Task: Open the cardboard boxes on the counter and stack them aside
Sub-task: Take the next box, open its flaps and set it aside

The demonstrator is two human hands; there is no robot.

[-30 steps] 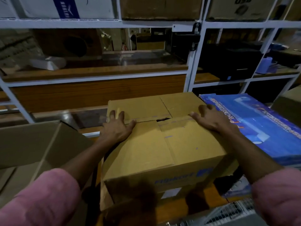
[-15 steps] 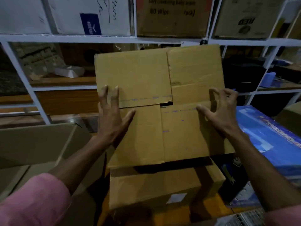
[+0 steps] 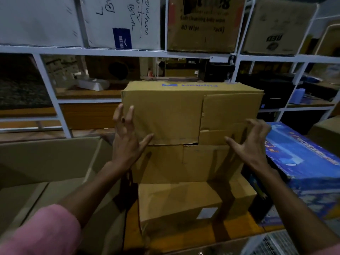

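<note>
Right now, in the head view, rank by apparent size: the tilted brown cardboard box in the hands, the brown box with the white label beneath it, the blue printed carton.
1. Tilted brown cardboard box, nearest-looking.
2 and 3. White-labelled brown box and blue printed carton: both partly hidden, unranked.

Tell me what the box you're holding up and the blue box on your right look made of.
Held box: plain brown corrugated cardboard, matte, with creased flaps and a torn seam edge. Blue box: probably printed cardboard with a glossy coating, since light reflects off its top; a plastic film wrap can't be ruled out.
</note>
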